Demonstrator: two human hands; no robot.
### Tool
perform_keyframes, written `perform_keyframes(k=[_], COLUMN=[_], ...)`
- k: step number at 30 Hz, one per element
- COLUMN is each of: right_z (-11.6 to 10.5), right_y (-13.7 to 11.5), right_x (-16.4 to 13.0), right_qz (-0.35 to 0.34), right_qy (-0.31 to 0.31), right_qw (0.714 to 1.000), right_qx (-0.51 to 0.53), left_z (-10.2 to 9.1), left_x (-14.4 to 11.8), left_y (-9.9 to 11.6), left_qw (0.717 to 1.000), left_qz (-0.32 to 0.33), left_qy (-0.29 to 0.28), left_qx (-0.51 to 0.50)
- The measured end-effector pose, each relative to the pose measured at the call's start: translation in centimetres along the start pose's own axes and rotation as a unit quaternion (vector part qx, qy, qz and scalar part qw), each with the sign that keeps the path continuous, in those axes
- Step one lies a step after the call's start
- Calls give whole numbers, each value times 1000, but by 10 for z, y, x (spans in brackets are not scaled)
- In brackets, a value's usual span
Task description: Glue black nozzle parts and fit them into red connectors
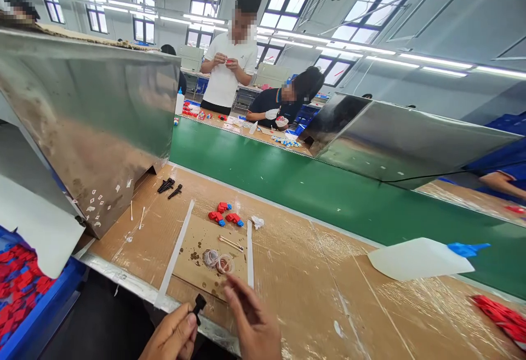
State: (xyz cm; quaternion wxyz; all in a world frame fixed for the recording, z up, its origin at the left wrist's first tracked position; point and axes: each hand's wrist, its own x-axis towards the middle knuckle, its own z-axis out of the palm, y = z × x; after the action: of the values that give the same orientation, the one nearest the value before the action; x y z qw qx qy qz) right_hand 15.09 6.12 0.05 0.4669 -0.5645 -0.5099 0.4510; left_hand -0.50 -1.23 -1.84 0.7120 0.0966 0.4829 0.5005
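My left hand (171, 333) pinches a small black plastic part (199, 304) at the table's front edge. My right hand (255, 321) is beside it with fingers apart and nothing visible in them. Just beyond its fingertips, two small round clear cups (211, 258) stand on a stained cardboard sheet (193, 238); the right cup (226, 264) has reddish-brown residue. Cotton swabs (230, 244) with darkened tips lie behind the cups. Farther back are red and blue plastic pieces (222, 216). More black parts (166, 186) lie at the back left.
A metal box-like housing (135, 102) rises at the left, above a blue bin (49, 316) of red and blue pieces. A green conveyor belt (263, 157) crosses behind the table. On the right lies a white bottle (419, 258) with a blue nozzle. Two co-workers (230, 69) are across the belt.
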Motion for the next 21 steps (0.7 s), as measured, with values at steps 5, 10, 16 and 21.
perform_keyframes(k=[5, 10, 16, 21], right_z=[-21, -17, -13, -16], right_y=[1, 6, 0, -5], right_x=[48, 58, 52, 49], right_qz=[-84, -107, -144, -166], right_qy=[18, -9, -4, 0], right_qw=[976, 965, 955, 948], right_qx=[-200, -238, -259, -271], left_z=[4, 3, 1, -2], left_x=[17, 24, 24, 28], left_y=[5, 8, 9, 4], left_qw=[989, 985, 985, 981], left_qz=[-23, -9, -13, -20], left_qy=[-138, -161, -165, -177], left_qx=[-53, -56, -55, -78])
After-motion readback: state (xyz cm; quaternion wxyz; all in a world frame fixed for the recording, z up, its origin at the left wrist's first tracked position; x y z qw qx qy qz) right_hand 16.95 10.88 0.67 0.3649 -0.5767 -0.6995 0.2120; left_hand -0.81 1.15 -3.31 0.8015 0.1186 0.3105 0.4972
